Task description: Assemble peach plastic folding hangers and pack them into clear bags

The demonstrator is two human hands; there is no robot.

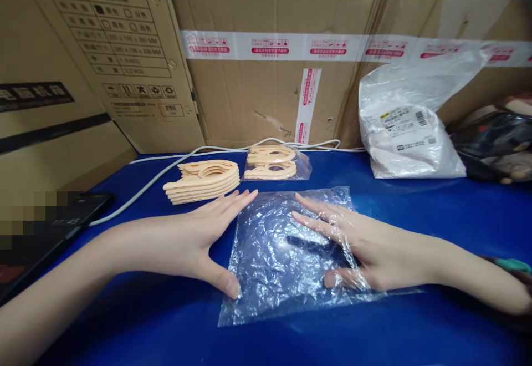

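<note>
A clear plastic bag (274,255) lies flat and crinkled on the blue table (266,344). My left hand (195,238) is open at the bag's left side, its thumb on the lower left edge and its fingers at the upper left corner. From the right, my right hand (357,244) reaches into the bag, with film over its spread fingers. Just beyond my left fingertips is a stack of cream plastic folding hangers (203,180). More folding hangers (272,163) lie in a clear bag behind the flat one.
A phone (54,238) lies at the left, near a white cable (153,180) running along the back. Large cardboard boxes (249,100) wall the left and rear. A white plastic parcel bag (411,138) with a label stands back right, beside a dark bundle (494,144).
</note>
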